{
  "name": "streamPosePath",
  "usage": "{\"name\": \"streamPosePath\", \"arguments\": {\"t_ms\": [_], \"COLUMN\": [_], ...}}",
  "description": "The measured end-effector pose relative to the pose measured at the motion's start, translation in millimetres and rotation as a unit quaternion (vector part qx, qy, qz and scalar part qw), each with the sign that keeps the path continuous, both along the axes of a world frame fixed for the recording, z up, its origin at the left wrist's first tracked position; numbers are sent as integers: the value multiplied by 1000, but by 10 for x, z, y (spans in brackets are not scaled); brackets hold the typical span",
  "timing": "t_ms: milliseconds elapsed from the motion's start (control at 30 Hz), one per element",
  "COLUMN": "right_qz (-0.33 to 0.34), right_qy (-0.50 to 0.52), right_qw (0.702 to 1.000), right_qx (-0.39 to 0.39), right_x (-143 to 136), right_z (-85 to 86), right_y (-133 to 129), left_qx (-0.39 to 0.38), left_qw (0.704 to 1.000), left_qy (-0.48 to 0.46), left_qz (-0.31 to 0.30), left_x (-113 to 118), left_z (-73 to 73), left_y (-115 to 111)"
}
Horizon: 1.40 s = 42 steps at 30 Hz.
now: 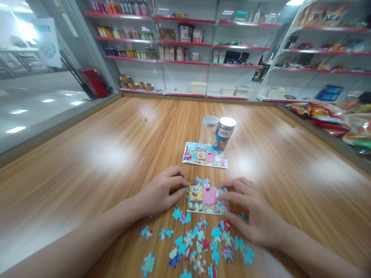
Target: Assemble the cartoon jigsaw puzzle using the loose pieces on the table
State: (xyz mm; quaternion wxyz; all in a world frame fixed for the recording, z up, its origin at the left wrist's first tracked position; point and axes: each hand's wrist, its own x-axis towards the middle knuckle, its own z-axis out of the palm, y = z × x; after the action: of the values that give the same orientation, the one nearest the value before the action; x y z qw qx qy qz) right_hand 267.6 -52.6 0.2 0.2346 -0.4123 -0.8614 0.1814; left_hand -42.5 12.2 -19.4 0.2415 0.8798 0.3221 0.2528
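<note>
A partly joined jigsaw puzzle (209,197) lies flat on the table, showing a yellow square character and a pink star character. At its left edge, my left hand (168,187) has thumb and index finger nearly together around a small puzzle piece (187,189); the fingertips partly hide it. My right hand (251,206) rests on the puzzle's right side, fingers apart, with the thumb by the lower right corner. Loose puzzle pieces (189,237), mostly light blue, are scattered below the joined part. Behind it lies a printed picture sheet (205,157) with the same characters.
A clear jar (209,129) with a metal lid and a blue-labelled can (224,135) stand by the sheet's back edge. A tiny object (145,119) sits farther back left. Bagged snacks (327,117) border the table's right side. Stocked shelves (185,42) stand beyond.
</note>
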Motion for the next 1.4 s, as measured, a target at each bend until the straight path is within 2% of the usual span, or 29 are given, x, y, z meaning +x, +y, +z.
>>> {"name": "streamPosePath", "arguments": {"t_ms": [533, 1067, 1400], "right_qz": [-3, -20, -26], "right_qy": [3, 10, 9], "right_qw": [1000, 1000, 999], "right_qx": [8, 11, 17], "right_x": [-38, -51, -81], "right_z": [29, -24, -1], "right_y": [-1, -17, -16], "left_qx": [7, 2, 8], "left_qw": [1000, 1000, 1000], "left_qy": [4, 4, -2], "left_qz": [16, 9, 4], "left_x": [15, 0, -4], "left_z": [20, -18, -21], "left_y": [-24, -5, -3]}}
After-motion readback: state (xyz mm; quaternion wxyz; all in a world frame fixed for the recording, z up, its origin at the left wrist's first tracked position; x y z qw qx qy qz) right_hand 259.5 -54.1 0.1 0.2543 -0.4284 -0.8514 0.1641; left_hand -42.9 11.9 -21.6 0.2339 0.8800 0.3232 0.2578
